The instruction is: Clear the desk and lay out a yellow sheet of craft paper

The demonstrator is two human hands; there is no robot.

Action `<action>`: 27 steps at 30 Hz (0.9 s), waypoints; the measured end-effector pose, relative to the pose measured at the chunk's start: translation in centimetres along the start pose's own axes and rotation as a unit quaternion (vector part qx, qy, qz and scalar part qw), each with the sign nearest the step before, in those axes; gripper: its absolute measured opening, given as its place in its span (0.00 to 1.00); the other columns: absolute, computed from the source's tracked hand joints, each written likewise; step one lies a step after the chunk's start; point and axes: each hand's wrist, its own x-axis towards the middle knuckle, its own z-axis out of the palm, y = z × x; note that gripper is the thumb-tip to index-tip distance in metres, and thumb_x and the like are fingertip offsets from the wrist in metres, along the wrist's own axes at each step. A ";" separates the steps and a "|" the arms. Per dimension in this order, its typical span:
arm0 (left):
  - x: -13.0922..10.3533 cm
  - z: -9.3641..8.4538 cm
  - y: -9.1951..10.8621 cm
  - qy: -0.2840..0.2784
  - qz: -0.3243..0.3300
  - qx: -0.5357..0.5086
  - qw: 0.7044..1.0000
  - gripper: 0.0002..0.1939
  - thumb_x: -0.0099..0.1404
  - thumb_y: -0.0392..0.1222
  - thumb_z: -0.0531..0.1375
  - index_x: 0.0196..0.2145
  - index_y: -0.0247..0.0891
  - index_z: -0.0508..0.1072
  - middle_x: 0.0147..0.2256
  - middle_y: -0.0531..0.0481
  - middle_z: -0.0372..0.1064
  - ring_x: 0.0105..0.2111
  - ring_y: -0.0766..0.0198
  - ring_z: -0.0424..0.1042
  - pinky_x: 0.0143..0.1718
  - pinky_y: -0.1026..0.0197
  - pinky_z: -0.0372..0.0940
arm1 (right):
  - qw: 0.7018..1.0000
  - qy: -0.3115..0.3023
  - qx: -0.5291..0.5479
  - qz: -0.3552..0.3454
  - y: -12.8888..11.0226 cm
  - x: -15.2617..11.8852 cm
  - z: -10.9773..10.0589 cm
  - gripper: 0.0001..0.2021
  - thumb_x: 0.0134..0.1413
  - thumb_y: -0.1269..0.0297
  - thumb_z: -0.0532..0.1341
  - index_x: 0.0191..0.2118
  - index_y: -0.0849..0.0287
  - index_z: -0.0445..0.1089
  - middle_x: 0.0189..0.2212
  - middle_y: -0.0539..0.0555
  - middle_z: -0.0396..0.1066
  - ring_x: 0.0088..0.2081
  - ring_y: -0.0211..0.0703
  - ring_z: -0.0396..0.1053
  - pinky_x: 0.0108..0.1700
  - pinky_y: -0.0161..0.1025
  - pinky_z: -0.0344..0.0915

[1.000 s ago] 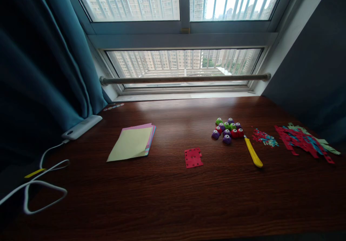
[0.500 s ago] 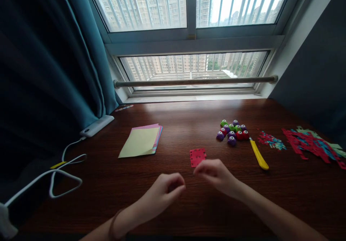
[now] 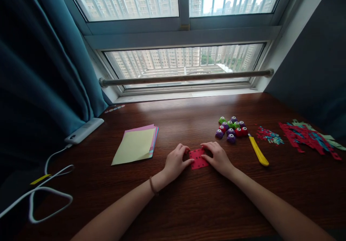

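A small red square of paper (image 3: 198, 160) with punched holes lies on the brown table (image 3: 173, 205) in front of me. At its left edge, my left hand (image 3: 177, 161) has thumb and fingertips curved onto the paper. My right hand (image 3: 217, 158) meets the opposite edge, its thumb and fingers bent over the right side. Both hands appear to pinch the paper between them.
Coloured sheets (image 3: 135, 145) are stacked at left. To the right are several small craft punches (image 3: 231, 130), a yellow-handled cutter (image 3: 258, 151), paper bits (image 3: 269, 135) and paper strips (image 3: 308, 138). A white power strip (image 3: 84, 130) and its cable (image 3: 51, 188) lie far left.
Both hands have moved forward onto the red paper, one at each side. Before, the left was apart from it and the right near its lower corner. The camera view has shifted slightly.
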 end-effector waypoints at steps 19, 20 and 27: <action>-0.1 -0.4 0.2 -0.016 0.010 -0.019 1.000 0.08 0.58 0.40 0.64 0.32 0.37 0.67 0.34 0.51 0.63 0.34 0.61 0.65 0.34 0.63 0.59 | 0.994 0.001 0.101 0.034 -0.4 -0.3 -0.5 0.14 0.49 0.69 0.62 0.45 0.56 0.69 0.37 0.53 0.70 0.39 0.44 0.66 0.44 0.42 0.63; -0.1 -0.4 0.2 -0.015 0.010 -0.020 1.000 0.09 0.58 0.40 0.64 0.31 0.37 0.67 0.34 0.51 0.63 0.34 0.61 0.65 0.34 0.63 0.59 | 0.992 0.005 0.120 0.044 -0.4 -0.2 -0.6 0.13 0.50 0.69 0.61 0.44 0.56 0.69 0.36 0.53 0.70 0.38 0.43 0.66 0.43 0.41 0.64; -0.2 -0.7 0.5 -0.018 0.016 -0.024 0.999 0.07 0.58 0.39 0.64 0.30 0.37 0.67 0.33 0.51 0.63 0.34 0.61 0.64 0.34 0.63 0.59 | 0.982 0.001 0.177 0.073 -0.5 -0.2 -0.6 0.09 0.51 0.70 0.59 0.40 0.58 0.70 0.34 0.51 0.71 0.33 0.40 0.68 0.37 0.38 0.65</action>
